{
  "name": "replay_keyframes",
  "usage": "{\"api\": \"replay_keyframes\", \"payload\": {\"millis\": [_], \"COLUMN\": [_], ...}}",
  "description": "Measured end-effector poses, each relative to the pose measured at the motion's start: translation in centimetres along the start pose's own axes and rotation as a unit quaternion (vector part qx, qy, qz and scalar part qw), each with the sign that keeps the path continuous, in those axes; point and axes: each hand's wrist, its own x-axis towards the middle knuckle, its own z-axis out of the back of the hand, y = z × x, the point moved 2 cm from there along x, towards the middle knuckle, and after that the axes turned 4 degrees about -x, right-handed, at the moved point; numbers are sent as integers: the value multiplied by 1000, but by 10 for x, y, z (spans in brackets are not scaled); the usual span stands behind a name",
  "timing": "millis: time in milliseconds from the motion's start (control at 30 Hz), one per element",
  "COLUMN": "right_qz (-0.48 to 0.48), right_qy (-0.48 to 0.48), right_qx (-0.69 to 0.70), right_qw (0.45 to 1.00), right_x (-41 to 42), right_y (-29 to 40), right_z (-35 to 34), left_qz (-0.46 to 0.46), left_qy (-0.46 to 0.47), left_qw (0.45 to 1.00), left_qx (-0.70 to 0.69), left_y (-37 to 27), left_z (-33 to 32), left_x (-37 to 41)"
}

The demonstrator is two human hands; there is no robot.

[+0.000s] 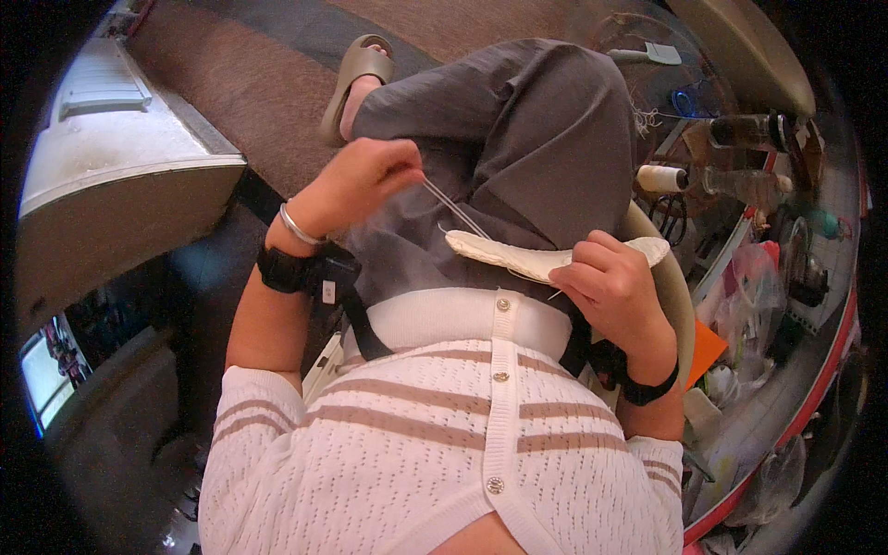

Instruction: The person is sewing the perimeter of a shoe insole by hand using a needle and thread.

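A long, narrow, curved piece of cream-white fabric (510, 255) lies across above my lap, its right part held by my right hand (603, 281). A thin pale strand or needle tip shows just below those fingers. My left hand (388, 173) is up and to the left of the fabric, slightly blurred, its fingers pinched on a taut doubled thread (454, 206). That thread runs down to the fabric near its left end. A short loose thread end curls at the fabric's left tip. Grey trousers (548, 139) cover my crossed legs beneath.
At the right stand a spool of white thread (660, 178), glass jars (746, 132), a clear plastic bag (753, 312) and an orange sheet (706, 350) beside a red-edged surface. A white-topped table (132, 180) is at the left. A chair's curved rim (683, 291) borders my right side.
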Motion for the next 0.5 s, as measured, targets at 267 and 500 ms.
{"api": "replay_keyframes", "payload": {"millis": [267, 500], "right_qz": [-21, -86], "right_qy": [-42, -117], "right_qx": [2, 11], "right_qw": [999, 989], "right_x": [4, 14], "right_y": [-4, -19], "right_z": [4, 11], "left_qz": [36, -108], "left_qy": [-166, -60], "left_qw": [980, 982], "left_qx": [-103, -141], "left_y": [10, -37], "left_z": [0, -57], "left_x": [2, 15]}}
